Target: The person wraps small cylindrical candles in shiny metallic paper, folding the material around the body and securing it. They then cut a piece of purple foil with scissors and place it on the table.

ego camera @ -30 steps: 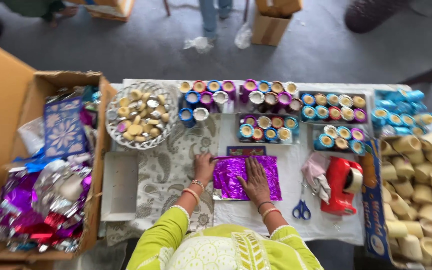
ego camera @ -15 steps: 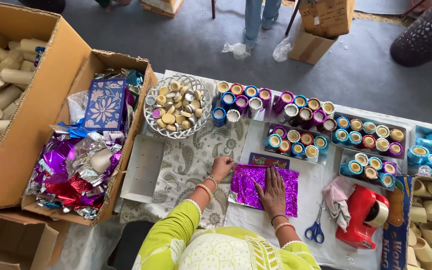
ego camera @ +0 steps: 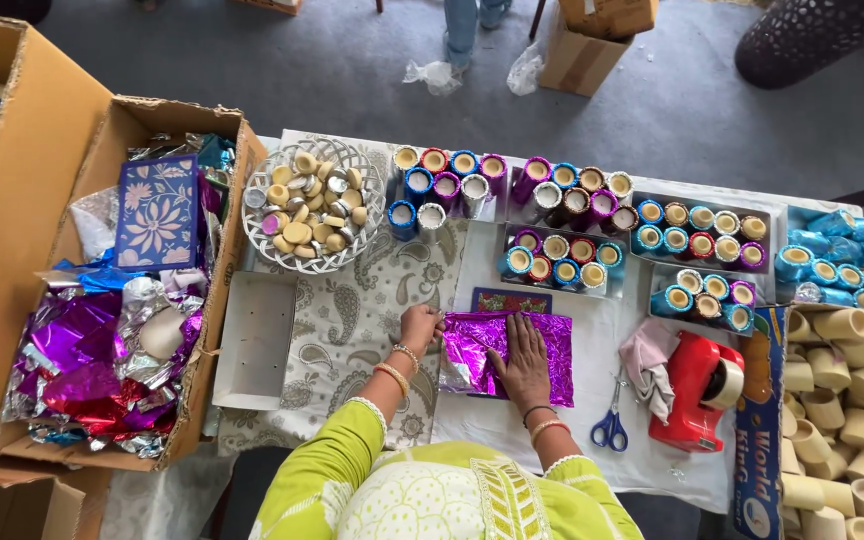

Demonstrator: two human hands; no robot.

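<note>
Where the white-covered surface (ego camera: 512, 425) meets the paisley cloth (ego camera: 337, 330), a purple foil sheet (ego camera: 552, 345) lies spread, just below a small red card (ego camera: 512, 300). Right hand (ego camera: 522, 360): flat, palm down, fingers released, pressing the sheet's middle. Left hand (ego camera: 420, 325): fingers pinched on the sheet's left edge. Near the sheet, to its right: blue-handled scissors (ego camera: 609, 425), a pink cloth (ego camera: 647, 360), a red tape dispenser (ego camera: 697, 395). Behind it: rows of foil-wrapped cups (ego camera: 567, 255) in trays, many colours. Far left of those: a white wire basket (ego camera: 314, 205) of small round discs. Beside the surface, left: a cardboard box (ego camera: 232, 230) holding crumpled foil scraps (ego camera: 77, 360) and a blue floral box (ego camera: 157, 210). Right edge: plain cream cups (ego camera: 842, 400), heaped.
</note>
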